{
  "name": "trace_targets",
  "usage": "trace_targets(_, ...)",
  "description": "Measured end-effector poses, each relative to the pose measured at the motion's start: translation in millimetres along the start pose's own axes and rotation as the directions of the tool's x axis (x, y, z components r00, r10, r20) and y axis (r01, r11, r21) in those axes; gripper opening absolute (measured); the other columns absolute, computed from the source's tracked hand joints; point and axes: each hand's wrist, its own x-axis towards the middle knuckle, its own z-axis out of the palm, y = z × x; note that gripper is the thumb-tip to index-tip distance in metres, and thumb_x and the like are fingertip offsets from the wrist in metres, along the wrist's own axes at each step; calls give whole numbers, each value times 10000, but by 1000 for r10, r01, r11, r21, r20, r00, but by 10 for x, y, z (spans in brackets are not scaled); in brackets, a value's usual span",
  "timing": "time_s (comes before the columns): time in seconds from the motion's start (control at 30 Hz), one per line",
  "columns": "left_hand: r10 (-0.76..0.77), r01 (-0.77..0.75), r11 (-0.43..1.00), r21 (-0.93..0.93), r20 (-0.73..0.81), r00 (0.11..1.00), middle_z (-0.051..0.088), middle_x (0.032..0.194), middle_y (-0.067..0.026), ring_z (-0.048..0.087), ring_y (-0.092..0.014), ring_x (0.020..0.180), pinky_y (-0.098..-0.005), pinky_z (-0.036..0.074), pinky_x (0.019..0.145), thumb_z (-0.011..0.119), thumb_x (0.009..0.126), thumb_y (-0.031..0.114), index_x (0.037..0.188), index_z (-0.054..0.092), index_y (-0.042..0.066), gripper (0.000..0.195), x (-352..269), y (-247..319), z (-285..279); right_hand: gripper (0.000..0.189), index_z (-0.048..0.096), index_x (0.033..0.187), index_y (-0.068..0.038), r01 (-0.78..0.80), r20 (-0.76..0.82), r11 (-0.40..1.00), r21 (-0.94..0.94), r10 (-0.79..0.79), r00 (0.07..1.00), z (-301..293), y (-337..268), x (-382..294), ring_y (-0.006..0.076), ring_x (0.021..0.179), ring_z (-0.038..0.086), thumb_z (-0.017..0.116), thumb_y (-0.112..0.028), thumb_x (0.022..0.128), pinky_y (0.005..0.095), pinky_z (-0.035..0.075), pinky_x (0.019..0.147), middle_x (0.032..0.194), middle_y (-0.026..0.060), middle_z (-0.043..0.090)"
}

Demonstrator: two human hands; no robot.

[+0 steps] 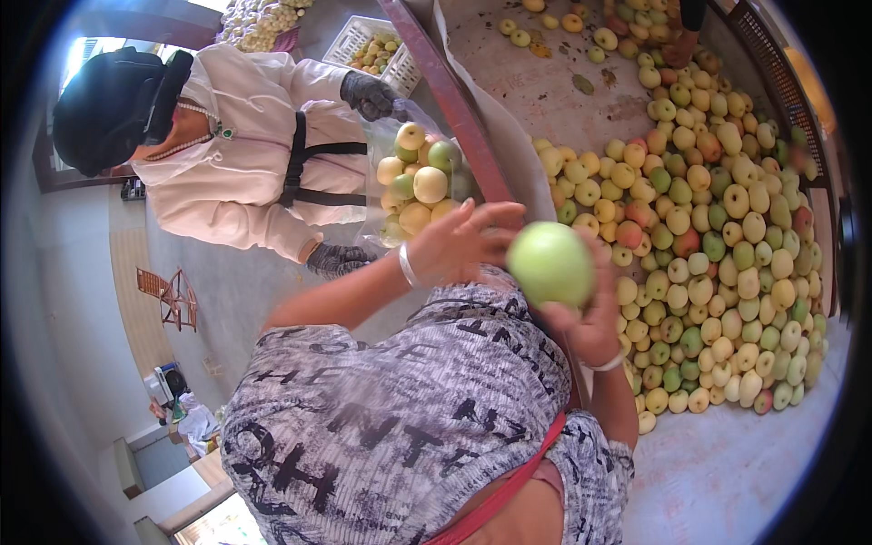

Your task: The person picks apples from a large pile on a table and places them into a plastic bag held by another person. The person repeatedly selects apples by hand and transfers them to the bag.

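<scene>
My right hand (589,320) holds a large green apple (552,264), slightly blurred, with the fingers along its far side and the thumb beneath. My left hand (470,235), a bracelet at its wrist, is beside the apple with fingers spread and nothing seen in it; whether its fingertips touch the apple cannot be told. Just beyond my left hand, a clear plastic bag (415,184) full of yellow and green apples is held by a co-worker in grey gloves (368,95). To the right lies a big heap of apples (702,231), yellow, green and some reddish.
A dark red rail (453,102) with a pale cloth (504,129) edges the apple bed. Behind the bag stands a white plastic crate (402,68) of fruit. Another person's hand (680,51) reaches into the heap at top right. A wooden chair (170,296) stands far left.
</scene>
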Motion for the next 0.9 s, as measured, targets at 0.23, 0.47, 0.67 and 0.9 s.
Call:
trace_targets(0.23, 99, -105, 993, 59, 102, 990, 367, 1304, -148, 393, -414, 1176, -568, 496, 754, 612, 760, 465, 1337, 247, 170, 744, -422, 574, -995, 525, 431, 1233, -21, -37, 170, 996, -76, 49, 984, -125, 101, 84, 223, 1108, 476, 632, -156, 767, 336, 410, 898, 1223, 139, 465)
trace_targets(0.47, 372, 517, 612, 599, -794, 480, 396, 1265, -128, 416, -275, 1163, -389, 421, 925, 674, 743, 279, 1325, 302, 152, 702, -691, 563, -2097, 334, 481, 1162, -25, -362, -413, 908, 211, 418, 809, -1072, 1405, -1073, 135, 919, 556, 546, -128, 850, 254, 463, 745, 1032, 68, 579)
trace_targets(0.67, 827, 325, -207, 923, -12, 563, 455, 1216, -139, 393, -255, 1168, -370, 282, 995, 561, 799, 135, 1220, 437, 39, 449, -437, 627, -1901, 462, 522, 1128, -23, -888, -483, 428, -167, 750, 452, -1788, 2668, -2805, 255, 870, 598, 634, -277, 759, 334, 474, 765, 942, 170, 620)
trace_targets(0.9, 794, -283, -34, 959, 197, 575, 389, 1287, -126, 363, -215, 1200, -333, 279, 1007, 472, 842, 23, 1152, 452, -3, 312, 437, 39, -193, 565, 478, 1187, -55, -958, -690, 151, -243, 667, 280, -1905, 2607, -3434, 328, 980, 540, 646, -352, 737, 388, 429, 862, 1088, 198, 551)
